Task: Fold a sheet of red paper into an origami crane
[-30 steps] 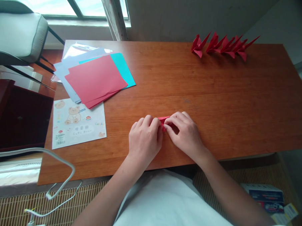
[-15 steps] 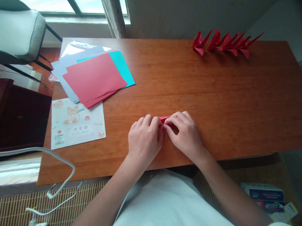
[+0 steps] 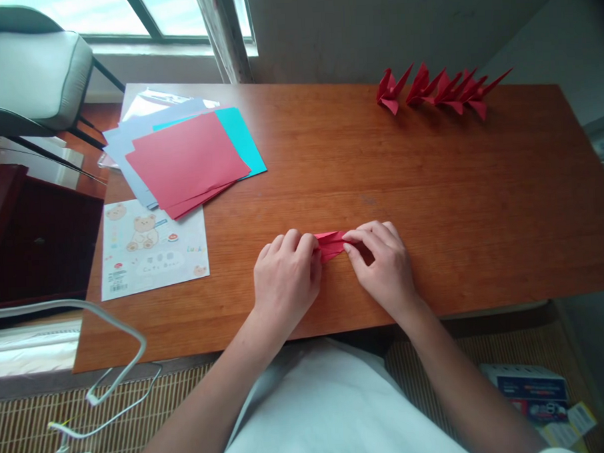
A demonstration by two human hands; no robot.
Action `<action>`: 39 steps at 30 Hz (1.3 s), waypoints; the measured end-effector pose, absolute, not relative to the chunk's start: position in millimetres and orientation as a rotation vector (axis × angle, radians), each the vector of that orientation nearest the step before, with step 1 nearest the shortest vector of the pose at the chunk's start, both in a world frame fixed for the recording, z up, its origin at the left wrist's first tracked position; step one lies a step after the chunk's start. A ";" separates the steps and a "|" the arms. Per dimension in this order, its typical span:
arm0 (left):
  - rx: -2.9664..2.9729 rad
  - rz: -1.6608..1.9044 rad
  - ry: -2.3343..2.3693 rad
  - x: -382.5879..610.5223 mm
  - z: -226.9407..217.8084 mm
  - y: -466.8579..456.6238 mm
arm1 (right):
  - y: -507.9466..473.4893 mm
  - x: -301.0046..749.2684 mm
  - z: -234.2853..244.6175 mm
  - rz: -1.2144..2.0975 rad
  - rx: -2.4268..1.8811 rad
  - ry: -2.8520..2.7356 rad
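Note:
Between my hands, just above the near part of the wooden table, is a narrow piece of folded red paper with creases along its length. My left hand is closed on its left end, which the fingers hide. At the paper's right end, the thumb and forefinger of my right hand pinch the tip. Several folded red paper cranes stand in a row at the far right of the table.
At the left lie red sheets over a turquoise sheet and pale sheets. A bear-printed packet lies nearer me. A white cable hangs by the left edge. Beyond that corner stands a pale chair.
My right hand has slid to the right along the folded red paper, so more of it shows between my hands. My left hand stays nearly in place. The view has shifted slightly.

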State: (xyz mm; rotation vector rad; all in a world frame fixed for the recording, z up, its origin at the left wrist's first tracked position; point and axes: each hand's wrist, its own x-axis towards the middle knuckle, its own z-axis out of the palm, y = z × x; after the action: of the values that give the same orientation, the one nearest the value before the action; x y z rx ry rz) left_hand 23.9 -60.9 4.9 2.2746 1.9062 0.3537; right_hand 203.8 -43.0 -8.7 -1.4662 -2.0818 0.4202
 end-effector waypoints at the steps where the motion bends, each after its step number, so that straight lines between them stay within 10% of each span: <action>1: 2.277 0.353 1.905 23.9 4.8 -61.0 | -43.4 200.9 -7.4 0.428 -1.449 -2.075; 39: 2.697 0.278 1.603 4.2 1.4 -95.2 | -30.7 188.4 -4.0 0.439 -1.194 -2.282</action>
State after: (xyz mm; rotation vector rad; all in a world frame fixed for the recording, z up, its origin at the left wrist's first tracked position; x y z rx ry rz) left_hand 4.2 -95.2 1.4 2.6967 1.6029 0.2785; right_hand 188.4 -30.7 -4.0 -1.1936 -2.2816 0.4394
